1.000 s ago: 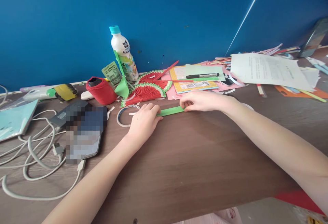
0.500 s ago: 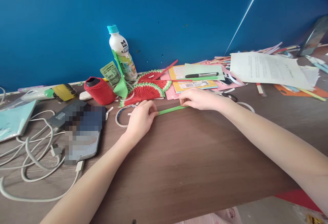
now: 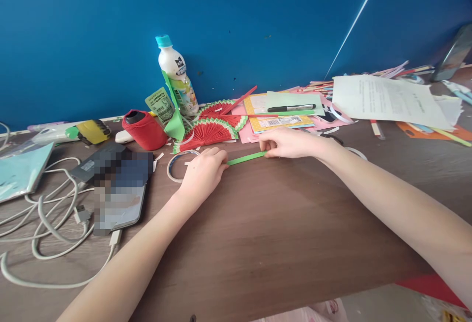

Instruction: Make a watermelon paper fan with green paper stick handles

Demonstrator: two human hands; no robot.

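Observation:
A narrow green paper strip stretches between my two hands, just above or on the brown desk. My left hand is closed in a pinch on its left end. At the other end, the fingers of my right hand pinch the strip, hiding its tip. Behind my hands lie red pleated paper fans with green and white rims, made like watermelon slices. A roll of tape rests on the desk beside my left hand, partly covered by it.
A bottle with a blue cap stands against the blue wall, near a red-wrapped cylinder. On the left are a phone and tangled white cables. A black marker lies on papers; a printed sheet is farther right.
Both hands keep hold of the green strip and have barely moved. My right fingers have shifted slightly along it. The whole view has moved a little.

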